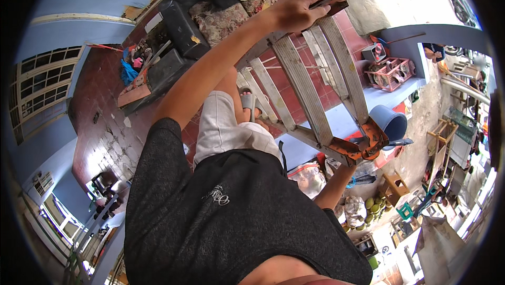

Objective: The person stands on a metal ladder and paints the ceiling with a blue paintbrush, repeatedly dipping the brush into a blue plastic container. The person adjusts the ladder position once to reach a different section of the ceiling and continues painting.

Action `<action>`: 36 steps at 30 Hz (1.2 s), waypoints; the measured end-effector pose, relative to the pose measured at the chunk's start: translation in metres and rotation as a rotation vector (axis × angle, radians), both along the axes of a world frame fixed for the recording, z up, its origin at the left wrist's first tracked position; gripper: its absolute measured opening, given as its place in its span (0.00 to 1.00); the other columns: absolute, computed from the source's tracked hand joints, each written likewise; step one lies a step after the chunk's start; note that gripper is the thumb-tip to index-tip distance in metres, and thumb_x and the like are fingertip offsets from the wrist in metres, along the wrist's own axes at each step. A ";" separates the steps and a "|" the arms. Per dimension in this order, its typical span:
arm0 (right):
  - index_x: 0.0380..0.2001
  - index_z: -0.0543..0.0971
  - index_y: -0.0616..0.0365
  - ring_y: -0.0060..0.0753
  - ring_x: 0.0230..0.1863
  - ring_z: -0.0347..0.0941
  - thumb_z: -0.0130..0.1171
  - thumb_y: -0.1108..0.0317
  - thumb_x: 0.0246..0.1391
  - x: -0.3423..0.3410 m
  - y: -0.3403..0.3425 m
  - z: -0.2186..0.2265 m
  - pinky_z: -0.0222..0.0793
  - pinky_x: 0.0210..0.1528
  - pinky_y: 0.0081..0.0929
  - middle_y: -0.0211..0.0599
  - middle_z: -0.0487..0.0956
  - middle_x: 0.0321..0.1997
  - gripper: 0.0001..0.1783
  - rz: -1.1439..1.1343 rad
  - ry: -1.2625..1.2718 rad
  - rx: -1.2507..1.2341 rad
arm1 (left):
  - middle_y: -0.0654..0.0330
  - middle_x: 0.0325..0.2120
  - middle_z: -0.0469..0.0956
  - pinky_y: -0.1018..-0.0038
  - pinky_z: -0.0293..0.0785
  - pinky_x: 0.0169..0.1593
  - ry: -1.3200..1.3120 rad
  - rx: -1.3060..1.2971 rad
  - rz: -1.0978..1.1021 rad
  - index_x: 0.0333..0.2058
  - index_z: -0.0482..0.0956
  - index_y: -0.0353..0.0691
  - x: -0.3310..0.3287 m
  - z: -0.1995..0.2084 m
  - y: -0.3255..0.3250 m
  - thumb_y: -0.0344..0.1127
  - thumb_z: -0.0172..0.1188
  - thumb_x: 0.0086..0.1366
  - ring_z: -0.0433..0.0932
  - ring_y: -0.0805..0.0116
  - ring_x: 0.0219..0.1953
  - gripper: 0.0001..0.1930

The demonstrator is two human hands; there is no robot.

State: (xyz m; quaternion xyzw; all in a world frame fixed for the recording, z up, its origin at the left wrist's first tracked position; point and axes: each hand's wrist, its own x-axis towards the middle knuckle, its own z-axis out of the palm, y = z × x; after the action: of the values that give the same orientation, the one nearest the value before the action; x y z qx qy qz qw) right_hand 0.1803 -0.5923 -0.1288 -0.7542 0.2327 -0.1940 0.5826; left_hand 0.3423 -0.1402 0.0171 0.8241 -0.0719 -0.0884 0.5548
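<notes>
A folding aluminium ladder (300, 80) with ribbed rails slants in front of me, its rungs reaching down toward my legs. My left hand (302, 12) is closed round its upper end, by a dark end piece (336, 8). Orange hinge brackets (374, 136), scuffed and rusty-looking, join the rails at the lower right end. My right forearm (336, 185) reaches up behind these brackets. The right hand itself is hidden there, so its fingers and grip do not show.
A dark sofa (181, 30) with patterned cushions (218, 19) stands ahead on red tiles. Right of the ladder are a low blue wall (342, 108), a pink crate (392, 74) and a blue bucket (388, 122). Sandals (246, 103) are on my feet. Green coconut-like fruits (374, 207) lie at right.
</notes>
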 end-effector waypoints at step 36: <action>0.37 0.70 0.60 0.19 0.15 0.70 0.68 0.67 0.54 0.052 0.258 0.172 0.64 0.17 0.21 0.27 0.72 0.19 0.17 0.280 0.530 0.520 | 0.50 0.47 0.74 0.56 0.63 0.57 -0.236 0.273 0.031 0.44 0.73 0.35 0.036 0.015 -0.025 0.29 0.47 0.67 0.69 0.49 0.53 0.10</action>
State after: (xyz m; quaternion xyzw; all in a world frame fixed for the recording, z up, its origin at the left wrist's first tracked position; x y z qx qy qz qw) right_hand 0.2319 -0.3344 0.0434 -0.6297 0.3114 0.1539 0.6948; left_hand 0.3782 -0.1656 0.0321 0.8975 -0.1114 0.0086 0.4267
